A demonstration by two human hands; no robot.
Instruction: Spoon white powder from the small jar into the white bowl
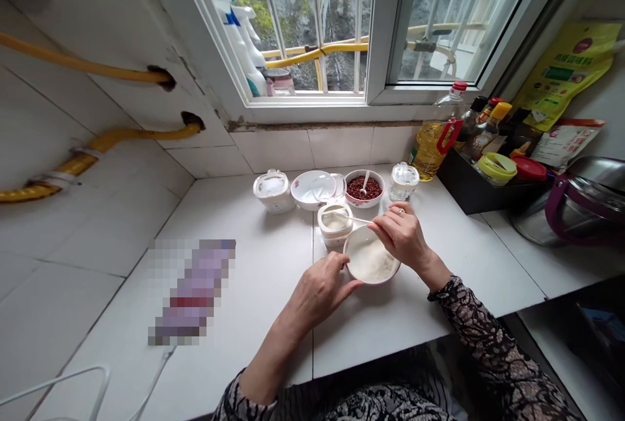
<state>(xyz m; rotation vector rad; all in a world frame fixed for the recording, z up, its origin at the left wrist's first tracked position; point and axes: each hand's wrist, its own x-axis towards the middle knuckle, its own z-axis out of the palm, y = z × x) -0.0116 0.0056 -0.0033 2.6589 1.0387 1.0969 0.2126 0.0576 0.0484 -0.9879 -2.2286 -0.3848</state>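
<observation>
My left hand (322, 287) grips the left and near rim of a bowl (372, 258) that holds white powder or grains. In my right hand (401, 233), a thin white spoon (359, 219) is pinched by its handle. Its other end reaches left into a small white square container (336, 222) with pale contents, just behind and left of the bowl. Behind these, a bowl of red beans (372, 190) has a white spoon standing in it. An empty-looking white bowl (310, 188) is beside it, with a clear lid against its right side.
A lidded white container (272, 190) is at the back left, and a clear-lidded jar (404, 180) at the back right. An oil bottle (432, 144), a black condiment box (461, 183) and a steel pot (576, 206) line the right. A blurred purple object (195, 291) lies left.
</observation>
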